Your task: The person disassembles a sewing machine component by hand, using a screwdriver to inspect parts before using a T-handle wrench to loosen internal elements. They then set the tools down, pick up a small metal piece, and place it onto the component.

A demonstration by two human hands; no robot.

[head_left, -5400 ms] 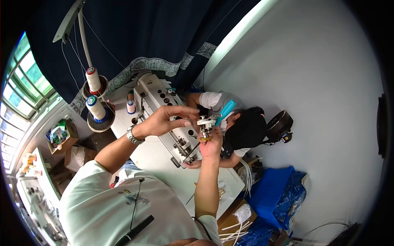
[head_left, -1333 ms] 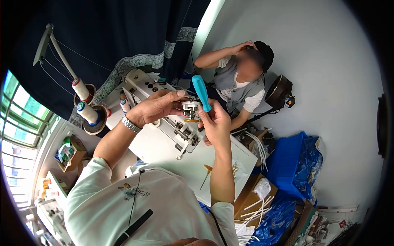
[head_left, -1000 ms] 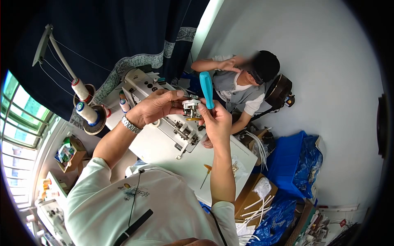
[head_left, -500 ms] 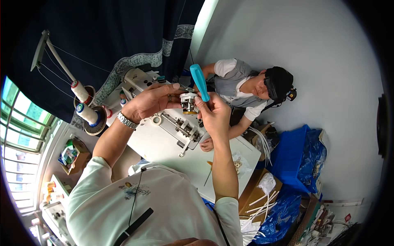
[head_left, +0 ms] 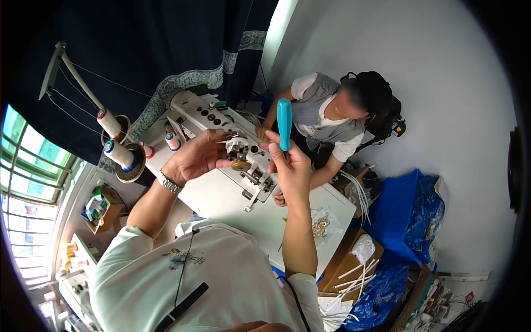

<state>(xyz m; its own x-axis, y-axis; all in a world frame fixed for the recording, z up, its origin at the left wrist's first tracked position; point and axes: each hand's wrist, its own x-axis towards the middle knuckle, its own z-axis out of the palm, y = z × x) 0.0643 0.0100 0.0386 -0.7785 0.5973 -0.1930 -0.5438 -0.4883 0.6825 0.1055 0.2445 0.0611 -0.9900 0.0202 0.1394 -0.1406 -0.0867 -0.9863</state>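
Observation:
My left hand (head_left: 200, 157), with a metal watch at the wrist, grips a small metal mechanism (head_left: 238, 148). It has a whitish top and a brass-coloured disc at its lower end. The fingers close around its left side. My right hand (head_left: 292, 167) is closed on a screwdriver (head_left: 284, 123), whose turquoise handle points up; its shaft is mostly hidden by the hand. Both hands are above a white sewing machine (head_left: 194, 106) on a white table (head_left: 213, 200). A gap separates the right hand from the mechanism.
A co-worker (head_left: 326, 113) sits across the table, one hand (head_left: 279, 199) near the machine. Brass-coloured small parts (head_left: 321, 226) lie on a plastic bag. Thread cones (head_left: 119, 155) stand at left. A blue crate (head_left: 392, 213) and a cardboard box (head_left: 340, 263) are at right.
The mechanism has tilted and moved left and down with my left hand. My right hand and the screwdriver have drawn away to the right, and the handle is more upright. The co-worker's head has lowered.

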